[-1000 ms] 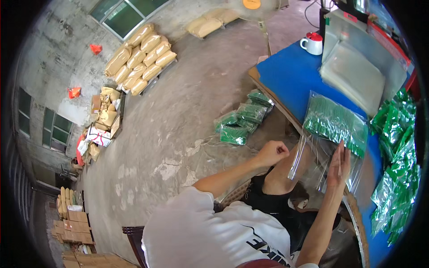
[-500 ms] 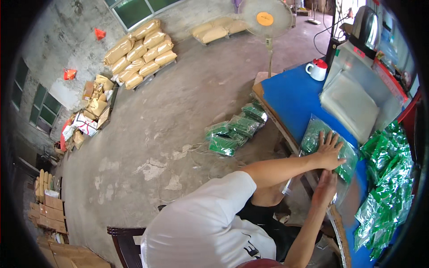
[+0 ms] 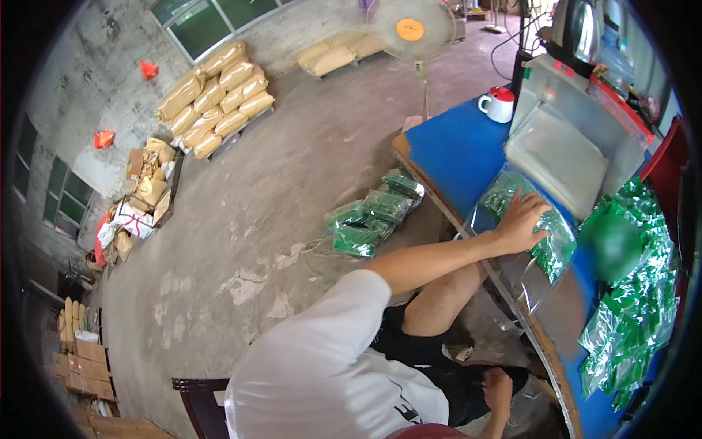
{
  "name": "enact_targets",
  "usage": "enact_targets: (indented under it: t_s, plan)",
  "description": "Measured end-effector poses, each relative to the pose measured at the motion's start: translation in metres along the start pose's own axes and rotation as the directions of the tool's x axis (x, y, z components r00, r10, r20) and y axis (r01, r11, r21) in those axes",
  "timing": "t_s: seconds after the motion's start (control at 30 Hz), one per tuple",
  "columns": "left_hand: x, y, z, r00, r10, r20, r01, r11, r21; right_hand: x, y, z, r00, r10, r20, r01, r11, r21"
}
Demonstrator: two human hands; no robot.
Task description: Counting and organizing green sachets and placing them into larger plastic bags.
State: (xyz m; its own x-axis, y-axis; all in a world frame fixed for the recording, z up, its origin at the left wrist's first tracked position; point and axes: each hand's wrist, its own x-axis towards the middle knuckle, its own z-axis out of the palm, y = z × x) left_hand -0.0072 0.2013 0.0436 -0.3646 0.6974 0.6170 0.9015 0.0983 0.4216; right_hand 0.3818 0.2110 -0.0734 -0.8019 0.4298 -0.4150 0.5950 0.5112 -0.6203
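Note:
My left hand (image 3: 523, 222) rests on a clear plastic bag (image 3: 532, 287) filled with green packets (image 3: 553, 251). Its thumb and fingers are apart, pressing on the bag from above. The bag lies along the near edge of the blue table (image 3: 447, 150), its loose clear end toward that edge. Away from the table, my right hand (image 3: 498, 389) is down by my dark shorts with its fingers curled closed. Whatever it may hold is hidden. Right of the bag spreads a heap of shiny green packets (image 3: 621, 333), partly blurred.
A stack of clear flat bags (image 3: 559, 150) lies behind the filled bag, near a red-lidded white mug (image 3: 497, 104) and a metal kettle (image 3: 575, 31). Filled green bags (image 3: 376, 212) lie on the floor. A fan (image 3: 411, 31) stands beyond the table; brown sacks (image 3: 219, 95) are stacked farther off.
My right hand has left the bag and dropped toward my lap, its fingers now curled. My left hand stays on the bag, fingers less flat. The whole view has shifted slightly.

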Motion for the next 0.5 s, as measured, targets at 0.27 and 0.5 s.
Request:
enact_targets:
  t_s: [0.27,0.5]
  plan:
    - [0.017,0.094,-0.156,0.988,0.031,-0.152,-0.120,0.772,-0.624,-0.010,0.190,0.045,0.906,0.119,-0.407,-0.170,0.981,-0.091]
    - [0.013,0.096,-0.228,0.954,0.079,-0.291,-0.250,0.744,-0.619,-0.003,0.203,0.056,0.841,-0.141,-0.522,0.056,0.983,-0.176]
